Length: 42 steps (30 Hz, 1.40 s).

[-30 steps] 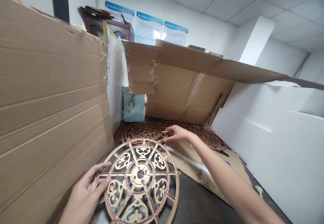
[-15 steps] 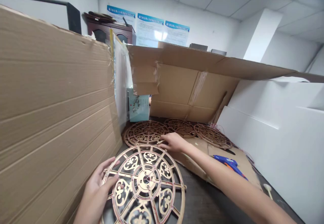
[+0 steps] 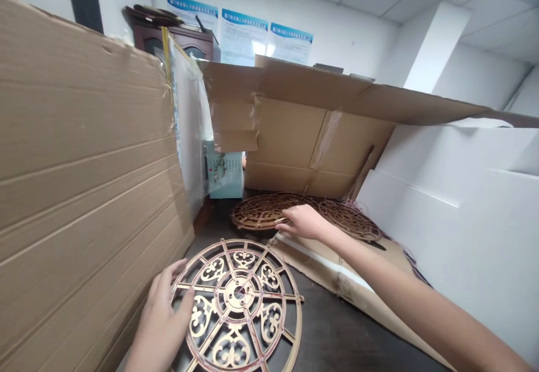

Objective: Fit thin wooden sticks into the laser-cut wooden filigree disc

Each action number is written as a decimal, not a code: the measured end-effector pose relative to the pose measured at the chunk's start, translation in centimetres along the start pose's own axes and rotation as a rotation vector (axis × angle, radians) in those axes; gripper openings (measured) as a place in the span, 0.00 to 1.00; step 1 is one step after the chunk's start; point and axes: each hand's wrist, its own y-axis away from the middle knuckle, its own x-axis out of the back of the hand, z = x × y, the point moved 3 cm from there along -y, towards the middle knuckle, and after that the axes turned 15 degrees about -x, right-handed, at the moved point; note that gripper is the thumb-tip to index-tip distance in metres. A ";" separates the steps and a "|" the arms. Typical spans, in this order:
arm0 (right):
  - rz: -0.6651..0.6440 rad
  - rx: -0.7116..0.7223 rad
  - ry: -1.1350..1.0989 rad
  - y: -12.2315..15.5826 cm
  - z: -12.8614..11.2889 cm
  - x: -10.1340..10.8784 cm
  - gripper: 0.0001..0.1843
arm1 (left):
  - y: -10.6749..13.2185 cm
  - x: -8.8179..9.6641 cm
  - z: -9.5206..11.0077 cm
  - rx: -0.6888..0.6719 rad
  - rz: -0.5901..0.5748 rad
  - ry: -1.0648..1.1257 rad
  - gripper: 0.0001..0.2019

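Near wooden disc [image 3: 231, 294], lying in front of me on the dark table [image 3: 337, 316]; red-tinged lines show along its spokes and rings. My left hand [image 3: 165, 311] is at its left rim, thumb and fingers spread, probably to steady it; whether they pinch or merely rest, I cannot tell. My right hand [image 3: 306, 221] reaches across to the far wooden disc [image 3: 267, 209], its thumb and fingers closed on the near edge; I judge that this outer hold leaves the openwork free of pressure. Beside it, the third disc [image 3: 350, 219] lies partly over the cardboard sheet [image 3: 398, 254], which presumably shields the tabletop. The cardboard wall [image 3: 88, 153] at left and the white panel [image 3: 458, 226] at right bound the workspace, seemingly to screen it off.
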 end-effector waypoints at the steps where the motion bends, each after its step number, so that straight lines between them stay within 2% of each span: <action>1: 0.006 -0.029 0.015 0.4 0.1 -0.3 0.23 | 0.0 -0.2 0.1 -0.059 -0.008 -0.075 0.24; 5: 0.013 -0.161 0.038 1.7 1.4 -1.7 0.23 | -0.1 -1.0 0.7 -0.203 -0.093 -0.232 0.23; 9: 0.017 -0.275 -0.019 3.0 1.6 -2.5 0.21 | 0.1 -1.1 1.8 -0.197 -0.210 -0.279 0.28; 13: 0.060 -0.302 -0.180 4.6 -1.2 -2.4 0.23 | 0.7 -1.6 3.0 -0.144 -0.373 -0.355 0.38; 16: 0.039 -0.247 -0.447 5.9 -3.9 -2.3 0.23 | 1.0 -2.4 4.2 -0.168 -0.547 -0.477 0.39; 20: 0.023 -0.194 -0.565 7.5 -5.8 -3.3 0.21 | 1.1 -2.9 4.9 -0.186 -0.673 -0.562 0.38; 22: 0.005 -0.189 -0.605 8.1 -6.1 -4.1 0.17 | 1.1 -2.7 4.6 -0.168 -0.662 -0.556 0.37; 28: 0.049 -0.178 -0.658 8.8 -6.2 -5.5 0.07 | 1.1 -2.2 3.6 -0.121 -0.501 -0.494 0.39; 34: 0.068 -0.209 -0.726 8.5 -5.9 -5.6 0.04 | 0.8 -2.8 3.2 -0.170 -0.589 -0.596 0.40; 42: 0.098 -0.239 -0.872 8.4 -5.4 -5.8 0.05 | 0.5 -2.8 3.6 -0.202 -0.632 -0.676 0.41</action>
